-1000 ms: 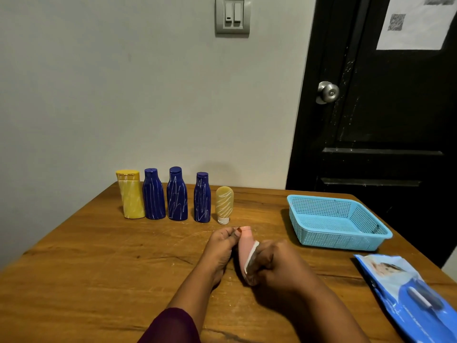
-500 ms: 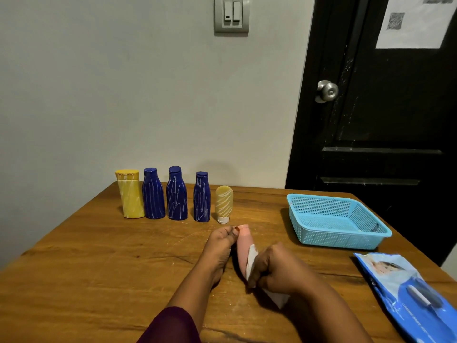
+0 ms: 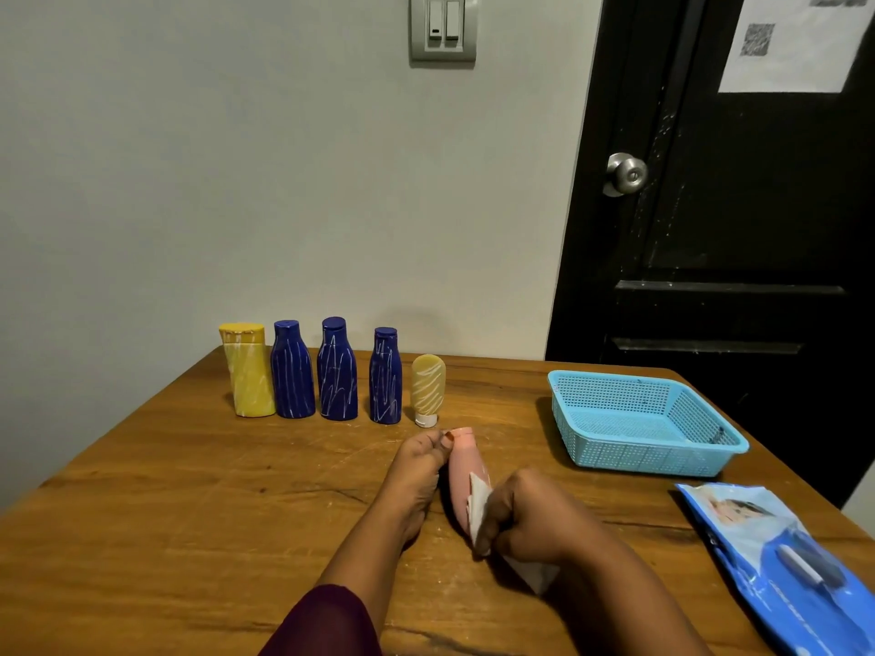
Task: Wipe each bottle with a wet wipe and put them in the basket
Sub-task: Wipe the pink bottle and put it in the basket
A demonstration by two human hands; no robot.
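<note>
A pink bottle point(image 3: 461, 468) is tilted over the wooden table point(image 3: 189, 490) near its middle. My left hand point(image 3: 419, 471) pinches the bottle's top end. My right hand point(image 3: 525, 516) presses a white wet wipe point(image 3: 478, 501) against the bottle's lower side; a tail of the wipe hangs under the wrist. At the back stand a yellow bottle point(image 3: 247, 369), three dark blue bottles point(image 3: 291, 370) point(image 3: 337, 370) point(image 3: 385, 377) and a small tan tube point(image 3: 427, 389), all streaked with white marks. A light blue basket point(image 3: 700, 459) with nothing inside sits on the right.
A blue wet-wipe pack point(image 3: 776, 556) lies at the table's right front edge. Behind the table rises a grey wall, and a black door with a metal knob point(image 3: 627, 174) stands behind the basket.
My right hand has slid the wipe down the pink bottle toward me, and more of the wipe now trails below the wrist. My left hand keeps its hold on the top.
</note>
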